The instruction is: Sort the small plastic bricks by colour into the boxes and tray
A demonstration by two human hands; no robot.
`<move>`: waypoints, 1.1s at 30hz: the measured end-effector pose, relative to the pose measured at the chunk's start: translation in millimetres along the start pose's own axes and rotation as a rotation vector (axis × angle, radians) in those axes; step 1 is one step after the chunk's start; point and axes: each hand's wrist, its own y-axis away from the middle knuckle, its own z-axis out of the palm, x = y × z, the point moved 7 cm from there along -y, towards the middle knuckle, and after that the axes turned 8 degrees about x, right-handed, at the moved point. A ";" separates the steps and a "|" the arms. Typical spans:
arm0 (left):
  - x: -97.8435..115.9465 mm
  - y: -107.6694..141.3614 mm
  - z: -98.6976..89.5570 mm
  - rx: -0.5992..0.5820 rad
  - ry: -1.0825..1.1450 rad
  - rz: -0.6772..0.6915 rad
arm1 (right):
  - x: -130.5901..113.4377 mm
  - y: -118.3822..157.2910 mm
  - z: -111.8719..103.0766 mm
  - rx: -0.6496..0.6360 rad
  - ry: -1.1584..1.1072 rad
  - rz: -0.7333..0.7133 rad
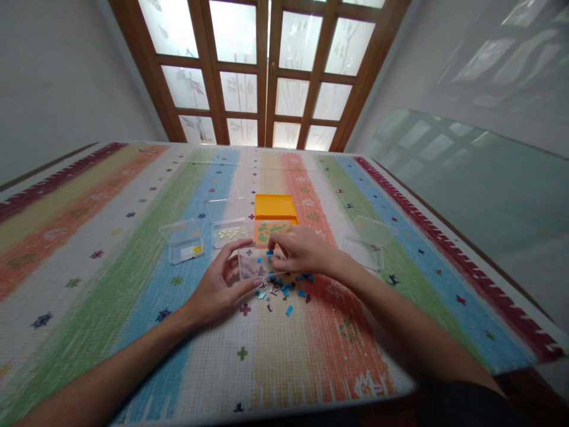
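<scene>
My left hand (226, 276) grips the left side of a clear plastic box (246, 270), thumb along the near edge and fingers at the far corner. Over this box is my right hand (296, 249), its fingers bent, with a small blue brick (269, 252) right at the fingertips. Another blue piece (259, 260) shows inside the box. In front of it, partly under my right hand, lies a loose scatter of blue and dark small pieces (287, 287). My right hand hides the box's right part.
Behind the box stands an open orange case (274, 206) with green pieces (267, 231) in front. A clear box with pale pieces (229, 233) and one with yellow pieces (197, 249) are left. Another open clear box (367, 252) is right. A striped cloth (213, 367) covers the table.
</scene>
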 end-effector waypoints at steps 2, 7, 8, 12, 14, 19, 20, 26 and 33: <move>-1.0 -1.2 -0.9 0.001 0.020 0.000 | 0.3 -0.2 -1.1 -0.017 -0.017 -0.002; -2.0 -3.5 -2.2 0.005 0.034 0.016 | 0.9 -0.2 -10.0 -0.021 -0.052 0.010; -1.6 -3.7 -2.4 0.005 0.032 0.022 | 0.6 -0.2 -10.5 -0.022 -0.056 0.009; 1.9 -3.6 -3.4 0.017 -0.002 0.056 | -0.9 -1.4 -5.5 -0.014 -0.035 0.003; 3.7 -2.8 -3.9 0.023 -0.033 0.071 | -0.6 -2.4 -2.1 0.003 -0.013 0.016; 4.8 -1.9 -7.0 0.049 -0.085 0.091 | -0.2 -2.9 1.2 0.004 -0.031 0.054; 4.6 -2.2 -7.6 0.051 -0.083 0.096 | -0.4 -2.8 0.7 0.000 -0.042 0.057; 1.8 -6.8 -12.3 0.067 -0.068 0.096 | -0.7 -2.9 -15.2 0.057 -0.082 0.073; 1.0 -10.8 -23.0 0.187 -0.099 0.111 | 1.6 -0.2 -25.1 -0.088 0.023 0.076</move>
